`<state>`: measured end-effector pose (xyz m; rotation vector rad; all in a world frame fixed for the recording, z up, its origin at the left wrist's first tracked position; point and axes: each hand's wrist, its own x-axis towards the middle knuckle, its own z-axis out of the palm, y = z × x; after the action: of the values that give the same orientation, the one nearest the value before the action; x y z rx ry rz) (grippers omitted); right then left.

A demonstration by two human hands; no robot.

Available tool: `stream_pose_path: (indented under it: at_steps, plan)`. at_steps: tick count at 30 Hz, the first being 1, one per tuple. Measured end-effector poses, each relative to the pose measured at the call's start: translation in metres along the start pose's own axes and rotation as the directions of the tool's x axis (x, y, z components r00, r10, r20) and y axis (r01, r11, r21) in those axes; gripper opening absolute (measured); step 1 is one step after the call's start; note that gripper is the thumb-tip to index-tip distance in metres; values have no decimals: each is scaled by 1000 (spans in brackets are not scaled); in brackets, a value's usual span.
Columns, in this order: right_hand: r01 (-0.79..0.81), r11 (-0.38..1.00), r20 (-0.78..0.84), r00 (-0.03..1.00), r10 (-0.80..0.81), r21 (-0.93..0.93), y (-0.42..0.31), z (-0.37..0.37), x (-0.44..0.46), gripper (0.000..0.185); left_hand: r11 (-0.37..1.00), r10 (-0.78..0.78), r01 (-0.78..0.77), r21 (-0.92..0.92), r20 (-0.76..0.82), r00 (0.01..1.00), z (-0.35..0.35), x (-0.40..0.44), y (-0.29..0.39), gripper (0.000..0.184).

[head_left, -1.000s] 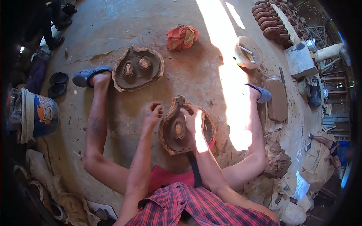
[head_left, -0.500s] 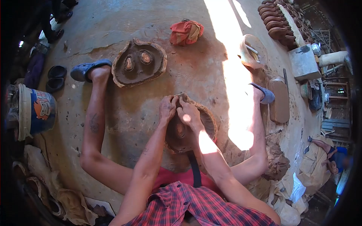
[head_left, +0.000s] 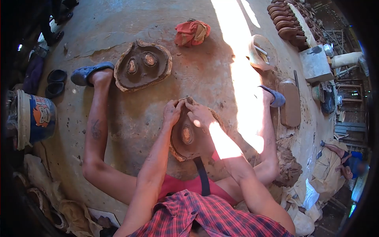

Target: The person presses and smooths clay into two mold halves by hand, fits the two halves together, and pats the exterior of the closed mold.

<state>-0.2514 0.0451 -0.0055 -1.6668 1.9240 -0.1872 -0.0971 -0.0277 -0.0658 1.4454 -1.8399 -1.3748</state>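
A rough-rimmed mould (head_left: 179, 149) lined with dark clay lies on the floor between my legs, an oval raised piece showing inside it. At its narrow far end, my left hand (head_left: 172, 112) presses on the rim with its fingers closed; anything between them is hidden. Close beside it, my right hand (head_left: 200, 115) touches the inner edge of the same end with bent fingers, and it covers part of the mould's right side. A second similar mould (head_left: 143, 81) with two oval pieces rests farther off to the left, untouched.
A red cloth bundle (head_left: 192, 33) lies ahead. To the right are a round basin (head_left: 256, 59), a brown clay slab (head_left: 290, 104) and a clay lump (head_left: 288, 168). A bucket (head_left: 41, 118) stands left. Another person (head_left: 352, 162) is at the far right.
My left hand has moved right from beside the mould onto its narrow end. My right hand has stayed near that end, its fingers shifting slightly. The view has shifted a little.
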Motion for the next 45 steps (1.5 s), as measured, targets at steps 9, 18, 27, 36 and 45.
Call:
stream_pose_path:
  at_steps: [9, 18, 27, 36, 45]
  plan:
    - [-36, 996, 163, 985, 50, -82, 13, -24, 8, 59, 998, -59, 59, -4, 20, 998, 8, 10, -7, 49]
    - [-55, 951, 296, 943, 150, -304, -18, -37, 0, 71, 994, -107, 106, 6, 52, 993, 2, 11, 7, 50]
    - [-9, 943, 151, 987, 62, -333, -10, -15, -6, 67, 997, -55, 54, 48, 18, 998, 6, 10, -2, 52]
    - [252, 939, -233, 952, -198, 233, 42, -44, 21, 40, 998, -29, 28, 64, 13, 1000, 1, 3, 4, 50]
    - [325, 927, -349, 904, -246, 190, 46, -23, 50, 25, 1000, -1, 1, 8, 13, 1000, -1, 2, 5, 48]
